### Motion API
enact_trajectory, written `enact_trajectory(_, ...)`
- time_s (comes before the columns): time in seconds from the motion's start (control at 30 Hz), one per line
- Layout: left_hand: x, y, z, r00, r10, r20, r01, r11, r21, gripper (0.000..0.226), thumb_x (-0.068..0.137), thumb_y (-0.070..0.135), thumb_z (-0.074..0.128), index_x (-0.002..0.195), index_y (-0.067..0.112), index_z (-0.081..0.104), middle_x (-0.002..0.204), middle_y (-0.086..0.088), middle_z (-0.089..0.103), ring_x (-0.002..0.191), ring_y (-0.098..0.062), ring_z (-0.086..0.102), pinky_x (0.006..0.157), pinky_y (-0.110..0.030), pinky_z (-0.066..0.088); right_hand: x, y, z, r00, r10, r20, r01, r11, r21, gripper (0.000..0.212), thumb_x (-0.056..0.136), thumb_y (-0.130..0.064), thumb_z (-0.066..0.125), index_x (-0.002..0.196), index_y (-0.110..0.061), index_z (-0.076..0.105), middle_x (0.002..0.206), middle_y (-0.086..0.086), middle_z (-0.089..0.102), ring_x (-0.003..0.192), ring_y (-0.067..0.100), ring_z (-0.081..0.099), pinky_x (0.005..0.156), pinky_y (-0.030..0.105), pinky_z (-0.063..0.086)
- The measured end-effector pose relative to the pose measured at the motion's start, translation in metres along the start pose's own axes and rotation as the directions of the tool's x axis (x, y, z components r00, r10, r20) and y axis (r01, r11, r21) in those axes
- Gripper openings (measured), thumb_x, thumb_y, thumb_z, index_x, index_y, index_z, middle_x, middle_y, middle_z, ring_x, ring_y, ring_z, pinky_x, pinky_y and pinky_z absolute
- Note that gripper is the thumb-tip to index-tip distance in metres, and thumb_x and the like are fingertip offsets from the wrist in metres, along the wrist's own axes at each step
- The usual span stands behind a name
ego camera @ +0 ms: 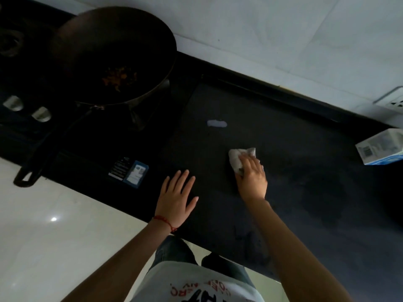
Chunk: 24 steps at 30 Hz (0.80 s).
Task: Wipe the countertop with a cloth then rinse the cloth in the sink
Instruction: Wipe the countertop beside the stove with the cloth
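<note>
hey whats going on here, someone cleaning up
Yes. A person is wiping a dark countertop with a crumpled white cloth pressed under the right hand. The left hand lies flat on the counter near its front edge. A small white smear sits beyond the cloth, not yet wiped. A dark wok stands on the stove to the left.

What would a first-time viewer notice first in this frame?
The right hand presses a crumpled white cloth onto the dark countertop, with a small white smear beyond it, not yet wiped. The left hand lies flat and open near the counter's front edge. On the stove at upper left sits a large dark wok holding some food scraps.
</note>
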<state>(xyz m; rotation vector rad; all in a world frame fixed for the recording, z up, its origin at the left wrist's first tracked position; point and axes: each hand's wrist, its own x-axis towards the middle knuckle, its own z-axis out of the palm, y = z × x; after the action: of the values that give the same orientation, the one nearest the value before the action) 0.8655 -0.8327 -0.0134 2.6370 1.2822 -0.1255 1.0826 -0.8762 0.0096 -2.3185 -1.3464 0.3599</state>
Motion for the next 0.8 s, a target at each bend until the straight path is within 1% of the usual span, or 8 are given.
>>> enact_trajectory(0.13,-0.001,-0.001,0.001,1.000,0.005,-0.012,-0.005,1.000,-0.028,0.057,0.083,0.047,0.039,0.128,0.016,0.054,0.137,-0.009,0.055,0.128,-0.028,0.051,0.103,-0.051,0.040,-0.056,0.013,0.000,0.984,-0.159,0.074,0.161,0.987,-0.020,0.049,0.077,-0.011,0.069,0.124,-0.014,0.056,0.132,0.010,0.056,0.128,0.030,0.047,0.108,0.048,0.033)
enact_trajectory(0.2,0.000,-0.001,0.001,1.000,0.007,-0.028,-0.008,1.000,-0.024,0.057,0.082,0.047,0.039,0.127,0.016,0.055,0.136,-0.009,0.056,0.127,-0.029,0.051,0.103,-0.051,0.040,-0.035,0.019,-0.005,0.977,-0.192,0.093,0.195,0.980,-0.033,0.046,0.081,-0.016,0.066,0.125,-0.014,0.055,0.134,0.010,0.054,0.129,0.029,0.046,0.109,0.046,0.033)
enact_trajectory(0.33,0.001,0.000,0.000,0.999,0.008,-0.034,-0.008,1.000,-0.010,0.056,0.082,0.048,0.042,0.126,0.017,0.055,0.136,-0.009,0.056,0.127,-0.029,0.051,0.103,-0.052,0.041,0.035,0.001,-0.005,0.999,0.018,0.034,-0.017,0.999,-0.030,0.044,0.086,-0.019,0.057,0.129,-0.016,0.048,0.139,0.007,0.048,0.132,0.024,0.038,0.103,0.047,0.039)
enact_trajectory(0.4,0.000,0.000,0.000,1.000,0.004,-0.030,-0.004,1.000,-0.006,0.056,0.082,0.048,0.044,0.127,0.017,0.055,0.137,-0.008,0.055,0.127,-0.029,0.051,0.103,-0.051,0.042,0.032,-0.008,0.001,0.998,0.070,0.005,-0.070,0.998,0.002,0.044,0.085,-0.016,0.059,0.128,-0.014,0.049,0.137,0.008,0.050,0.130,0.027,0.040,0.102,0.046,0.039)
enact_trajectory(0.5,0.001,-0.001,0.001,0.999,-0.002,-0.035,0.002,1.000,0.001,0.056,0.082,0.048,0.040,0.127,0.018,0.056,0.136,-0.008,0.055,0.127,-0.028,0.051,0.102,-0.051,0.042,-0.019,-0.013,0.015,0.993,-0.122,0.004,0.122,0.993,-0.003,0.049,0.073,-0.006,0.070,0.120,-0.013,0.059,0.129,0.011,0.059,0.124,0.030,0.051,0.103,0.040,0.033)
enact_trajectory(0.6,0.001,0.000,0.002,0.999,-0.005,-0.040,0.004,1.000,-0.001,0.057,0.082,0.048,0.039,0.127,0.018,0.055,0.137,-0.008,0.055,0.127,-0.028,0.051,0.103,-0.050,0.042,-0.016,-0.007,0.014,0.961,-0.276,0.020,0.277,0.960,-0.032,0.048,0.072,-0.010,0.073,0.118,-0.014,0.061,0.124,0.009,0.063,0.120,0.029,0.055,0.102,0.038,0.029)
enact_trajectory(0.7,0.002,-0.001,0.006,0.998,0.002,-0.057,-0.003,1.000,-0.014,0.056,0.082,0.048,0.041,0.128,0.018,0.054,0.138,-0.008,0.054,0.128,-0.028,0.050,0.105,-0.051,0.041,0.046,-0.013,0.013,0.977,-0.184,0.110,0.188,0.982,-0.027,0.046,0.082,-0.015,0.062,0.127,-0.018,0.051,0.137,0.009,0.052,0.130,0.027,0.044,0.106,0.040,0.033)
enact_trajectory(0.8,0.002,-0.002,0.008,0.996,0.006,-0.085,-0.009,0.999,-0.033,0.055,0.083,0.047,0.044,0.128,0.018,0.054,0.138,-0.008,0.053,0.129,-0.027,0.050,0.106,-0.051,0.041,0.097,-0.028,0.021,0.994,-0.046,0.100,0.046,0.999,0.008,0.046,0.086,-0.020,0.058,0.131,-0.021,0.046,0.143,0.007,0.044,0.131,0.029,0.038,0.103,0.048,0.040)
